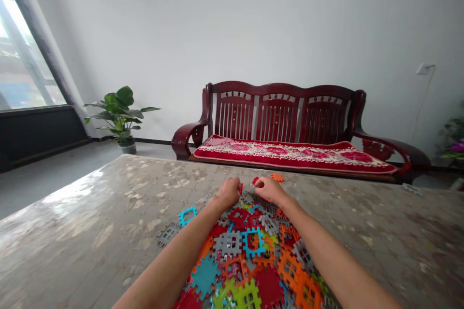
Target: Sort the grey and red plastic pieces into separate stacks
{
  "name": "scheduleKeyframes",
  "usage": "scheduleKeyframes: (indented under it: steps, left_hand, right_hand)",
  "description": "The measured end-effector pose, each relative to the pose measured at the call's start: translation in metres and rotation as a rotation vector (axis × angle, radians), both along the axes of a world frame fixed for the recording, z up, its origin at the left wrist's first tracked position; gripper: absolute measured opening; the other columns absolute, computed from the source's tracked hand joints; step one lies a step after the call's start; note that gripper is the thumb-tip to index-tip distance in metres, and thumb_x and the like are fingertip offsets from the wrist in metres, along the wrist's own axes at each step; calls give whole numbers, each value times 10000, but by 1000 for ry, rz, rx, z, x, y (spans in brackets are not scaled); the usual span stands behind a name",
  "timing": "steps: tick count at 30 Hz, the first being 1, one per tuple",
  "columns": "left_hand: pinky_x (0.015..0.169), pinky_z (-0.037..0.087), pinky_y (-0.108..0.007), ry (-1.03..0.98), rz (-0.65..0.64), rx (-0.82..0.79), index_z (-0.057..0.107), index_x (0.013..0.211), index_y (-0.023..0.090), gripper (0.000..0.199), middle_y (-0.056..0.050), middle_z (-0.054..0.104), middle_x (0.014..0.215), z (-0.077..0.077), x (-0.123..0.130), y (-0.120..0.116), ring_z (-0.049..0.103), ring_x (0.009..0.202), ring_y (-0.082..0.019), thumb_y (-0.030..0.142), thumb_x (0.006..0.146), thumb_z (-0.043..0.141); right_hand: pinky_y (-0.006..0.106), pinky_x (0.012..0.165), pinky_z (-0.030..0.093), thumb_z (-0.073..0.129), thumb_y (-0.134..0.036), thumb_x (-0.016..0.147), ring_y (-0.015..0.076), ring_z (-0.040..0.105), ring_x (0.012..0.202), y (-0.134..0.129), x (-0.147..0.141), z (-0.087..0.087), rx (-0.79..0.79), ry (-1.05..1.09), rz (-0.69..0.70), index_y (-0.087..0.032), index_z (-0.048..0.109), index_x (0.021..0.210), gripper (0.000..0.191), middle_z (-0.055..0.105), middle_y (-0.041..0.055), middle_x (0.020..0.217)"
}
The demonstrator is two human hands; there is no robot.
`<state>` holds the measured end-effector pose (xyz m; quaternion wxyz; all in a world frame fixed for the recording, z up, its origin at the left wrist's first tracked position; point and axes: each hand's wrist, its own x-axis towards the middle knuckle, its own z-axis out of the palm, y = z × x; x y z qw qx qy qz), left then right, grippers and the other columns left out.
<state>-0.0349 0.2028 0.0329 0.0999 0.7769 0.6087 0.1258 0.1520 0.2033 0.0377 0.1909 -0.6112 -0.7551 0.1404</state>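
My left hand (229, 193) is closed at the far end of a pile of notched plastic building tiles (227, 243). A sliver of red tile (241, 189) shows at its fingertips. Just to its right, my right hand (268, 190) pinches another red tile (255, 180), mostly covered by the fingers. The two hands are a short gap apart, above grey tiles. Between my forearms lie grey, orange, red, green and blue tiles, some solid and some with window-like openings. A blue frame tile (253, 242) rests on top near the middle.
The pile spreads over a table with a patterned grey cover (108, 231). An orange tile (277, 177) lies beyond my right hand; a blue frame tile (187, 216) lies at the left. Behind the table stand a wooden bench (277, 89) and a potted plant (121, 111).
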Motion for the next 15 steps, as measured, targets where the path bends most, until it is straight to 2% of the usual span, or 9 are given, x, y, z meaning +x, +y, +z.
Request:
scheduleKeyframes:
  steps: [2,7,11,13,15]
  left_hand:
    - [809,464,-279,-24,23,3,605,1008,209,270,-66,697,988,0,-1,0,639,975,-216,116,757,570]
    - [810,462,-280,-53,53,4,562,1117,207,425,-62,692,1038,4,-1,-3,630,983,-214,109,707,611]
    - [771,455,-275,-65,3,0,642,930,220,279,-40,703,922,11,0,-8,639,923,-215,97,684,593]
    - [741,446,-267,-86,-43,15,655,834,215,199,-33,697,871,16,0,-12,636,874,-203,102,694,572]
    - [716,435,-257,-118,-84,39,663,826,203,182,-30,688,847,21,1,-18,625,833,-185,110,708,559]
  right_hand:
    - [235,716,456,574,-189,733,170,655,836,-2,3,-3,14,32,1,-201,696,902,209,737,23,903]
    - [272,887,444,526,-98,738,195,638,992,-9,7,-8,81,105,-9,-208,711,921,282,729,47,1016]
    - [317,919,463,457,-104,771,202,645,1003,-8,18,-7,102,211,-100,-220,712,951,333,732,44,1024]
    - [326,887,492,428,-109,762,201,655,976,-8,25,-6,94,272,-147,-222,708,975,370,734,34,1012]
    - [326,808,525,393,-111,751,199,672,896,-11,32,-5,68,331,-180,-199,695,1036,424,735,43,996]
